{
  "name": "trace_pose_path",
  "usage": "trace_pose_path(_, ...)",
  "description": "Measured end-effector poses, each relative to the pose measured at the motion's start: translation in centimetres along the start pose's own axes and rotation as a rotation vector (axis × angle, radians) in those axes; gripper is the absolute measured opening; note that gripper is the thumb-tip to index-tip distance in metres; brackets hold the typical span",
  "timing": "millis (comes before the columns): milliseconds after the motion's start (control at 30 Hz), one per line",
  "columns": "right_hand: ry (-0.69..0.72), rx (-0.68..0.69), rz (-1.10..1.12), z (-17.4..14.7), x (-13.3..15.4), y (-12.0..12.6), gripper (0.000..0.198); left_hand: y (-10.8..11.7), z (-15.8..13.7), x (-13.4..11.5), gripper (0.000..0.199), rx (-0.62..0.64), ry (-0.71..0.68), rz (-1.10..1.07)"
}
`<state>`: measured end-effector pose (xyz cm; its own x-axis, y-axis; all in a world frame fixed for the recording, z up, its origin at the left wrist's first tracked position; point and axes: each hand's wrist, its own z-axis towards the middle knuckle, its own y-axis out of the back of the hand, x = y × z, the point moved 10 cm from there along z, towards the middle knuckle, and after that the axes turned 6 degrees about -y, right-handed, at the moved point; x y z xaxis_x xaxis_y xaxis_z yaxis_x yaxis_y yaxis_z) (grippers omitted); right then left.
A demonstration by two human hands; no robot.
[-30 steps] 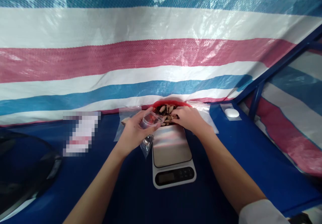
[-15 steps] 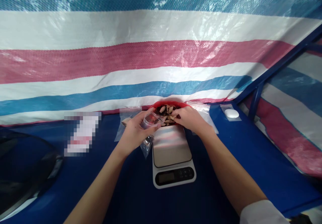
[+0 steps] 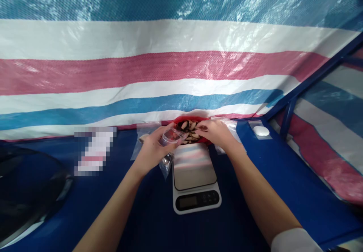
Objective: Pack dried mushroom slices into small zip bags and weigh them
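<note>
My left hand (image 3: 154, 146) is wrapped round a clear plastic cup (image 3: 173, 135), tilted at the left rim of a red bowl (image 3: 204, 119). Brown dried pieces (image 3: 189, 131), pod-like in shape, fill the bowl. Over its right side is my right hand (image 3: 217, 133), fingertips pinched together above the pieces; what they hold is too small to make out. Just in front of the bowl lies a white kitchen scale (image 3: 195, 169) with a steel plate and nothing on it. A small clear bag (image 3: 166, 165) with something dark and shiny sits below my left hand.
Clear zip bags (image 3: 141, 131) lie left and right of the bowl. A white oval object (image 3: 261, 131) rests on a small bag at the right. A pixelated sheet (image 3: 96, 150) and a dark round object (image 3: 31, 191) are at left. A striped tarp (image 3: 170, 67) hangs behind the blue table.
My right hand has lifted slightly from the dried pieces, its fingertips drawn up and closed. My left hand keeps the cup in almost the same place. The view has shifted a little.
</note>
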<state>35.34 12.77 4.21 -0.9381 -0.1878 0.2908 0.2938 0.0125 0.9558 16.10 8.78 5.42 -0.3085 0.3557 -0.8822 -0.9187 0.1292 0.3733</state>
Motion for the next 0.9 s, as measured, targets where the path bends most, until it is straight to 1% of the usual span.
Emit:
trace_pose_path(133,-0.130,-0.103,-0.064,0.6,-0.4,0.0,0.033,0.6,0.1,-0.1,0.069,-0.021,-0.015,0.034)
trace_pose_path(233,-0.158,-0.120,-0.104,0.9,0.0,-0.9,0.035,1.0,0.2,-0.4,0.067,-0.034,-0.034,0.065)
trace_pose_path(433,-0.117,-0.112,-0.089,0.8,0.7,-1.6,0.037,0.9,0.1,-0.1,0.066,-0.034,-0.015,0.069)
trace_pose_path(633,-0.106,-0.081,-0.038,0.6,0.5,-1.3,0.039,0.3,0.0,0.2,0.066,-0.010,0.021,0.009)
trace_pose_path(833,0.044,-0.016,0.046,0.3,1.1,-0.6,0.039,0.5,0.0,0.0,0.067,-0.021,0.034,0.024)
trace_pose_path(900,0.053,0.001,0.034,0.2,1.1,-0.6,0.040,0.5,0.0,-0.1,0.067,-0.023,0.034,0.027)
